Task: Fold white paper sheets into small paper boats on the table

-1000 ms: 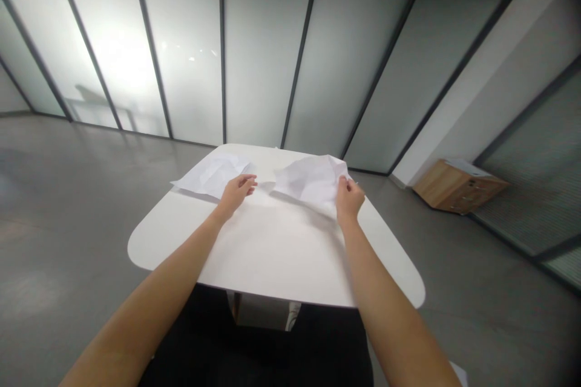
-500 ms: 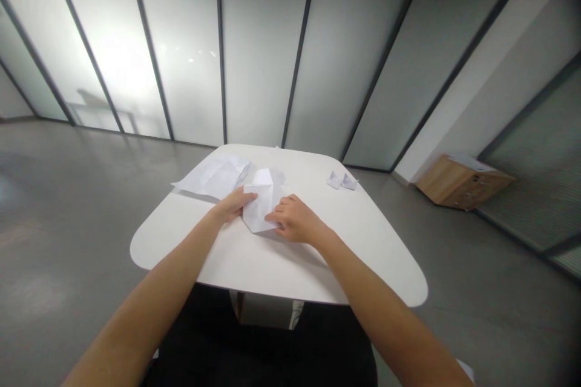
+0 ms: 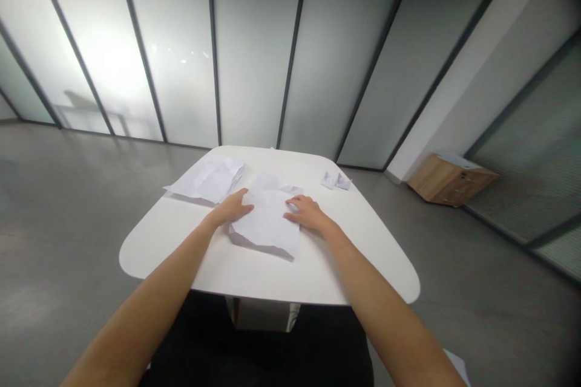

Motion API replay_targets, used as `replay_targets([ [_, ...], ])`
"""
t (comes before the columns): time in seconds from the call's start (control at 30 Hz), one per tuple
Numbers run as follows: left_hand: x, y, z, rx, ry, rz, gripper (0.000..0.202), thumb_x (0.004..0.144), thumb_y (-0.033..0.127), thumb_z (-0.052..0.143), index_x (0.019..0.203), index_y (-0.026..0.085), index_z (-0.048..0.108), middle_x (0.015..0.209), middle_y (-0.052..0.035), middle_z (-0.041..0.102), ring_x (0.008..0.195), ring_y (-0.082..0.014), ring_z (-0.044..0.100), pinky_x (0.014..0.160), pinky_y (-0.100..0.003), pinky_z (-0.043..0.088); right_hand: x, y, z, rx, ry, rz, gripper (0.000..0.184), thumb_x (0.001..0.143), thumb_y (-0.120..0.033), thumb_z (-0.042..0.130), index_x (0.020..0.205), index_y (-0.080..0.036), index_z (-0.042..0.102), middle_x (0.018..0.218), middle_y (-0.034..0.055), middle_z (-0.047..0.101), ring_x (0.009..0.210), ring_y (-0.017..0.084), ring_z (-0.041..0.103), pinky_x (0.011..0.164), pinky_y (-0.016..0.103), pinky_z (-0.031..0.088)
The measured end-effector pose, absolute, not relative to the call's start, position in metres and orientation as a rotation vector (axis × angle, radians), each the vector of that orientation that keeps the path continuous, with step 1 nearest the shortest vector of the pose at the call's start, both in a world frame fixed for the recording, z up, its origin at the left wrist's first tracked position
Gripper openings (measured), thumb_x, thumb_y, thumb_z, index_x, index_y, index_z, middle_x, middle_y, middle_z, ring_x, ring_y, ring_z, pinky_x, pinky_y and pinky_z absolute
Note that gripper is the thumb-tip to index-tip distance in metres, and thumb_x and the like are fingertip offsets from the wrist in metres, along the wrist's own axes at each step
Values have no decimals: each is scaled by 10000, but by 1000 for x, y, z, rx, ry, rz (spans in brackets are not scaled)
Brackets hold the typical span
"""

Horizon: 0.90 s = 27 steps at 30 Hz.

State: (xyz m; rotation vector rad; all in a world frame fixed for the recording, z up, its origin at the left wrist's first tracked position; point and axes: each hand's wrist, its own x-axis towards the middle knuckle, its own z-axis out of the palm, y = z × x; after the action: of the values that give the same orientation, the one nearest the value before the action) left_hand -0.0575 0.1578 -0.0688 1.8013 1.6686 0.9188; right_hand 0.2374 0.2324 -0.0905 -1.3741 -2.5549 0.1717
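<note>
Left hand (image 3: 231,208) and right hand (image 3: 308,213) rest palm-down on the side edges of a creased paper sheet (image 3: 267,224); second wrinkled sheet (image 3: 204,179) just beyond left hand, small folded paper scraps (image 3: 336,181) farther right, all on white table (image 3: 158,251).

The creased paper sheet (image 3: 267,224) is white with faint grey fold lines. The rounded tabletop (image 3: 172,248) is plain white. The wooden drawer cabinet (image 3: 447,188) is light orange-brown.

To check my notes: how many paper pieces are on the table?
4: a creased sheet left, one sheet under left hand and right hand, two small folded scraps right; more may hide.
</note>
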Motion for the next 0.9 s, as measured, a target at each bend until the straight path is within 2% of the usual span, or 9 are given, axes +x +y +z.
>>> replay_targets([
  [0.07, -61, 156, -69, 1665, 1619, 891, 567, 825, 420, 703, 1329, 207, 552, 1145, -97, 738, 961, -234, 719, 800, -304, 569, 235, 230, -93, -1450, -2574, 125, 628, 891, -660, 617, 1400, -293, 597, 1452, 115, 556, 1309, 340, 499, 1065, 465, 394],
  [0.13, -65, 154, -72, 1625, 1610, 848, 580, 864, 461, 666, 1374, 221, 527, 1219, -107, 718, 989, -237, 718, 824, -317, 570, 230, 227, -93, -1486, -2568, 75, 639, 916, -676, 564, 1427, -292, 564, 1474, 129, 530, 1322, 349, 482, 1069, 495, 385],
  [0.27, -74, 147, -84, 1848, 1834, 781, 696, 864, 365, 665, 1508, 213, 448, 1381, -144, 643, 1203, -314, 645, 1045, -423, 483, 224, 226, -95, -1468, -2570, 71, 612, 947, -654, 528, 1445, -298, 535, 1500, 128, 512, 1348, 358, 461, 1085, 548, 361],
  [0.37, -81, 143, -83, 2010, 1816, 802, 828, 874, 321, 637, 1619, 287, 278, 1475, -110, 582, 1247, -324, 625, 1081, -443, 453, 225, 230, -98, -1427, -2525, 122, 600, 961, -605, 534, 1483, -312, 494, 1537, 105, 489, 1390, 356, 434, 1114, 566, 342],
  [0.43, -87, 143, -76, 2088, 1741, 813, 801, 886, 307, 608, 1619, 331, 285, 1484, -74, 580, 1220, -309, 643, 1067, -421, 464, 227, 235, -102, -1400, -2436, 168, 584, 977, -554, 530, 1497, -294, 481, 1547, 103, 483, 1404, 339, 433, 1136, 546, 341],
  [0.6, -114, 155, -48, 2109, 1664, 852, 526, 878, 313, 587, 1397, 259, 646, 1265, -80, 723, 1050, -276, 688, 929, -365, 527, 235, 250, -111, -1266, -2140, 277, 500, 986, -448, 523, 1433, -224, 551, 1448, 129, 574, 1354, 271, 522, 1152, 463, 392],
  [0.7, -144, 168, -35, 1983, 1701, 1021, 560, 874, 379, 617, 1414, 232, 629, 1263, -104, 708, 921, -228, 673, 749, -296, 534, 239, 256, -115, -1229, -2047, 375, 466, 964, -405, 552, 1383, -206, 593, 1407, 137, 608, 1275, 265, 593, 1105, 449, 455],
  [0.8, -186, 181, -27, 1797, 1767, 1094, 643, 840, 454, 660, 1440, 232, 595, 1068, -78, 738, 589, -118, 551, 533, -232, 437, 241, 257, -115, -1238, -2029, 441, 444, 953, -368, 568, 1359, -194, 612, 1389, 144, 624, 1207, 262, 638, 1068, 442, 488],
  [0.9, -232, 191, -27, 1753, 1874, 1050, 728, 837, 479, 634, 1494, 187, 520, 1011, -75, 736, 603, -137, 567, 541, -239, 449, 239, 255, -113, -1273, -2030, 444, 416, 948, -329, 576, 1342, -202, 624, 1370, 137, 641, 1182, 250, 652, 1064, 435, 489],
])
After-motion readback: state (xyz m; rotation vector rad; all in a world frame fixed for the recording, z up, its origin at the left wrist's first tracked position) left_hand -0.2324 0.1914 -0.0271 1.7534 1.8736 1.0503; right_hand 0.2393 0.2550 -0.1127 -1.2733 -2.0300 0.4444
